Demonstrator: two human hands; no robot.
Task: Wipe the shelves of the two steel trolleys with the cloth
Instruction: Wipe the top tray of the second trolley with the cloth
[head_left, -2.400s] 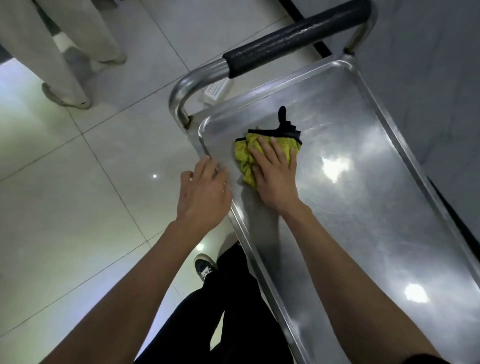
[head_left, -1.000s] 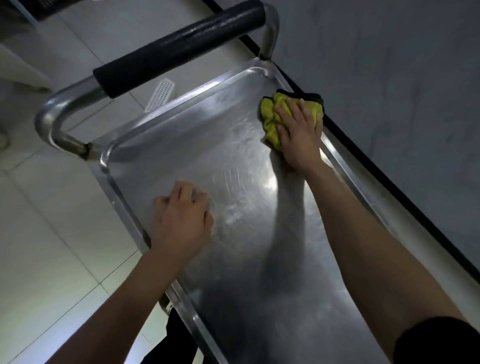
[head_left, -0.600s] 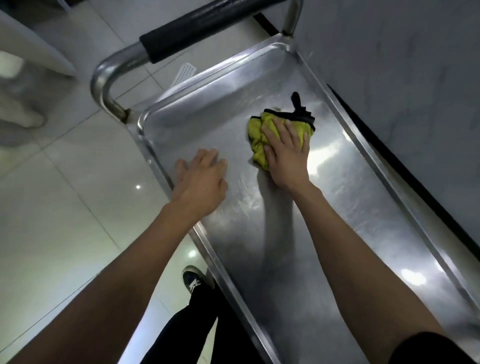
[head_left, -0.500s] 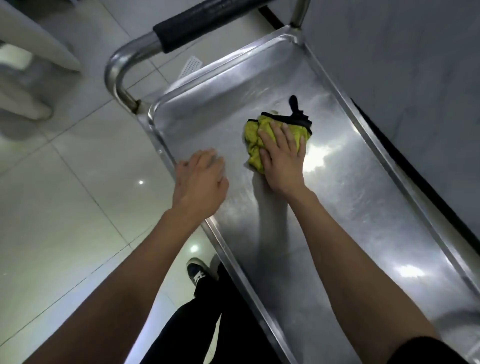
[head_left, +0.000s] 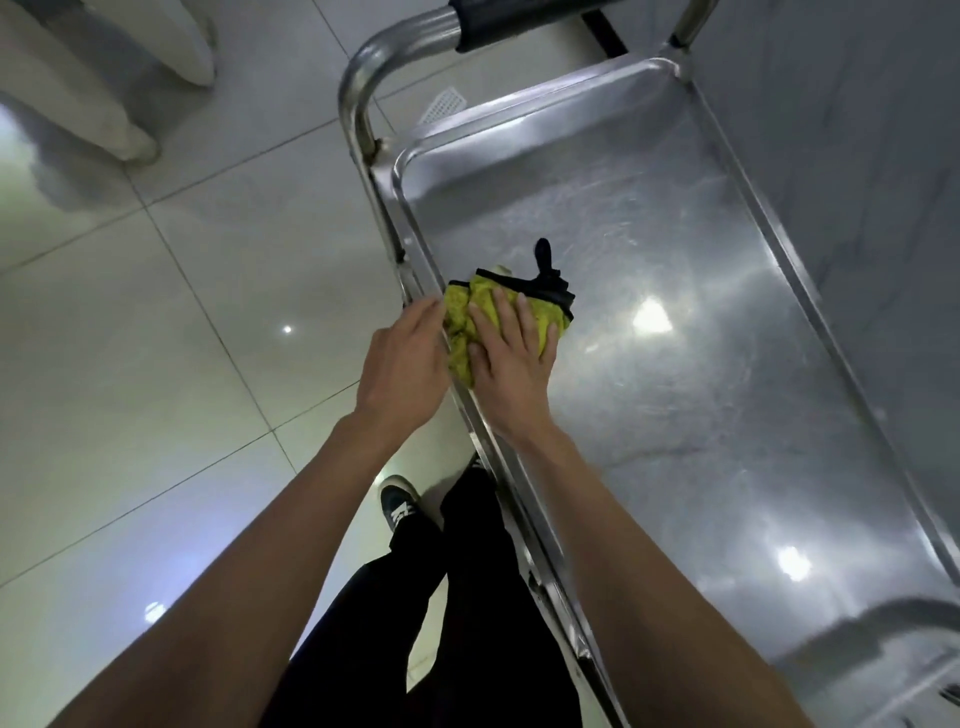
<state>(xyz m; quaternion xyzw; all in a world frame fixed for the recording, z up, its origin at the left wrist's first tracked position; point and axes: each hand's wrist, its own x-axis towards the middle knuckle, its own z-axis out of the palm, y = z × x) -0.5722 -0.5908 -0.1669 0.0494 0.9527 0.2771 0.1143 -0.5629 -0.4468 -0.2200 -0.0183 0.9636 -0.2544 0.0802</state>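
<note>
Pressing the crumpled yellow cloth (head_left: 493, 322) flat under straight fingers, the right hand (head_left: 511, 358) works the top shelf (head_left: 675, 364) just inside its near rim, a hold that judges well for dragging a broad patch across steel; the left hand (head_left: 405, 364) lies relaxed and empty on that same rim just beside the cloth, likely steadying the trolley (head_left: 358, 104); beyond the cloth, shelf and handle run away to the far end. Half a second earlier the cloth sat nearer mid-shelf, apart from the left hand; it has since been drawn back to the near rim.
</note>
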